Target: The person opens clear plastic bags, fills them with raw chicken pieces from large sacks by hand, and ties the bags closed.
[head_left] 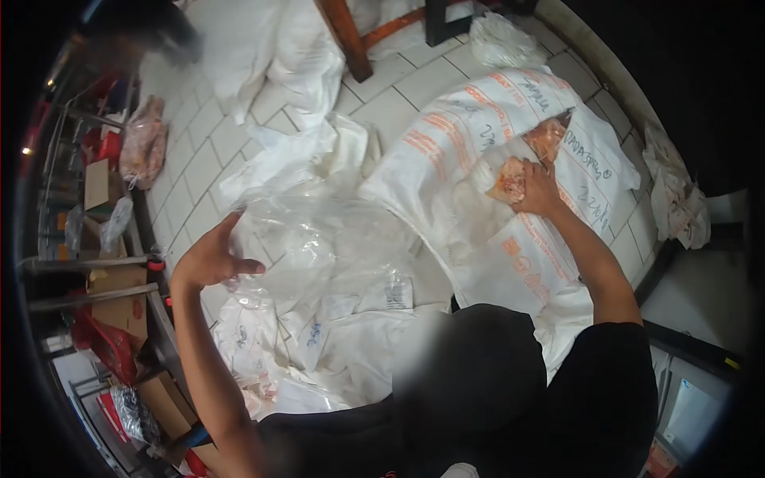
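Observation:
My left hand point(211, 259) grips the edge of a large clear plastic bag point(319, 239), which is stretched out in front of me; the fingertips are partly hidden behind the film. My right hand point(539, 190) reaches into the torn opening of a big white sack point(446, 119) printed in orange with handwriting on it. Its fingers are closed on an orange-speckled lump point(508, 180) whose kind I cannot make out. Another orange-brown lump point(547, 139) shows farther up in the opening, and thin whitish plastic lies around both.
Crumpled white sacks point(311, 334) lie close to my body, and more white sacks stand at the back. A wooden leg point(344, 36) rises from the tiled floor point(390, 84). Shelving with boxes point(119, 319) lines the left; a plastic bundle point(677, 191) lies right.

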### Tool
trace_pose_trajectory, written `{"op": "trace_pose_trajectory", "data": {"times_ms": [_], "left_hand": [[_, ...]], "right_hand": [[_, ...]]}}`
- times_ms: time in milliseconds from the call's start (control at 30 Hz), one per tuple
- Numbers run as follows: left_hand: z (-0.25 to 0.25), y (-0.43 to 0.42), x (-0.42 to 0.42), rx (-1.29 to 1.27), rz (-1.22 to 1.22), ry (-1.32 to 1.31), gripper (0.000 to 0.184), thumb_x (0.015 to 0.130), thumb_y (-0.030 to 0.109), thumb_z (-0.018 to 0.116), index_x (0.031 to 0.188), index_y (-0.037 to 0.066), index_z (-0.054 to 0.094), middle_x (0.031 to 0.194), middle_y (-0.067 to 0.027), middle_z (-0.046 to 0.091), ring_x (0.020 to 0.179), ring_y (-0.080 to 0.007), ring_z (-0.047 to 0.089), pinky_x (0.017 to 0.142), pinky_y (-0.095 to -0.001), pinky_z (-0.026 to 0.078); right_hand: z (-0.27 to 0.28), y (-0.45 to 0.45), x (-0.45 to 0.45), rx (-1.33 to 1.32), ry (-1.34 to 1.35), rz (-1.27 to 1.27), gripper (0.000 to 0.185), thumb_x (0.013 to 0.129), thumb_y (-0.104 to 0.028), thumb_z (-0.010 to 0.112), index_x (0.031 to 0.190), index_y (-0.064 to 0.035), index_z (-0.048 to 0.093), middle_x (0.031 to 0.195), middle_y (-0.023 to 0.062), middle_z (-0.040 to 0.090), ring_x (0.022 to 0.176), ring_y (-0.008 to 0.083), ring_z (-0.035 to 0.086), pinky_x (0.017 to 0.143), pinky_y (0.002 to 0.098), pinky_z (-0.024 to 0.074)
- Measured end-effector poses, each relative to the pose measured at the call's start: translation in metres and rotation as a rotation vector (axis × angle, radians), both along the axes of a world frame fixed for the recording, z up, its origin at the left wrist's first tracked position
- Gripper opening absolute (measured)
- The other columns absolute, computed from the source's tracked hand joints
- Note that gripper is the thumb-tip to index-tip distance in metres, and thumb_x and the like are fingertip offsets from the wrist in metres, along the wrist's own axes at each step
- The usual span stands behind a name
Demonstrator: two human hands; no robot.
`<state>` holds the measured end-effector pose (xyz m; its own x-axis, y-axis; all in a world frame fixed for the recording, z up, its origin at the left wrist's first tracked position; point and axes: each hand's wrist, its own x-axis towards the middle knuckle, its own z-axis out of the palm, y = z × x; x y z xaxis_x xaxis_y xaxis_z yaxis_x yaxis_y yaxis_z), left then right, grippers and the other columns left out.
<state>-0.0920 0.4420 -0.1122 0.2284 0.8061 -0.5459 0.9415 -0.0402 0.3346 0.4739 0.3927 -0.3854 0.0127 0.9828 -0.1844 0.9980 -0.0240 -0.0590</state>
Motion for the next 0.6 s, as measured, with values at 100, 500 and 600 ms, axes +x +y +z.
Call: {"op": "trace_pose_trajectory", "data": {"times_ms": [100,500,600], "left_hand": [[0.009,-0.011,-0.004,0.050,-0.011,-0.011,0.108,0.056,0.033,0.086,0.143,-0.005,0.032,0.134,-0.0272,0.050,0.127,-0.0348,0.048,0.105,-0.0350,0.038],[0.003,-0.043,0.017,-0.082,0.034,-0.024,0.108,0.060,0.039,0.082,0.142,-0.009,0.031,0.137,-0.0293,0.046,0.129,-0.0367,0.045,0.107,-0.0349,0.034],[-0.010,-0.044,0.020,-0.138,0.075,-0.072,0.112,0.060,0.039,0.081,0.142,-0.013,0.025,0.135,-0.0317,0.046,0.128,-0.0349,0.047,0.104,-0.0334,0.038]], "right_hand": [[0.007,0.003,-0.010,-0.077,0.021,-0.041,0.097,0.046,-0.030,0.085,0.123,0.0020,0.037,0.116,0.0221,0.048,0.117,0.0362,0.046,0.102,0.0443,0.0371],[0.127,-0.025,-0.145,0.539,1.176,-0.151,0.091,0.058,-0.028,0.087,0.127,0.0011,0.035,0.115,0.0138,0.054,0.105,0.0269,0.057,0.092,0.0369,0.0475],[0.192,-0.032,-0.159,0.611,1.501,-0.031,0.096,0.062,-0.031,0.087,0.134,0.0006,0.032,0.120,0.0114,0.053,0.109,0.0254,0.056,0.096,0.0371,0.0465]]}}
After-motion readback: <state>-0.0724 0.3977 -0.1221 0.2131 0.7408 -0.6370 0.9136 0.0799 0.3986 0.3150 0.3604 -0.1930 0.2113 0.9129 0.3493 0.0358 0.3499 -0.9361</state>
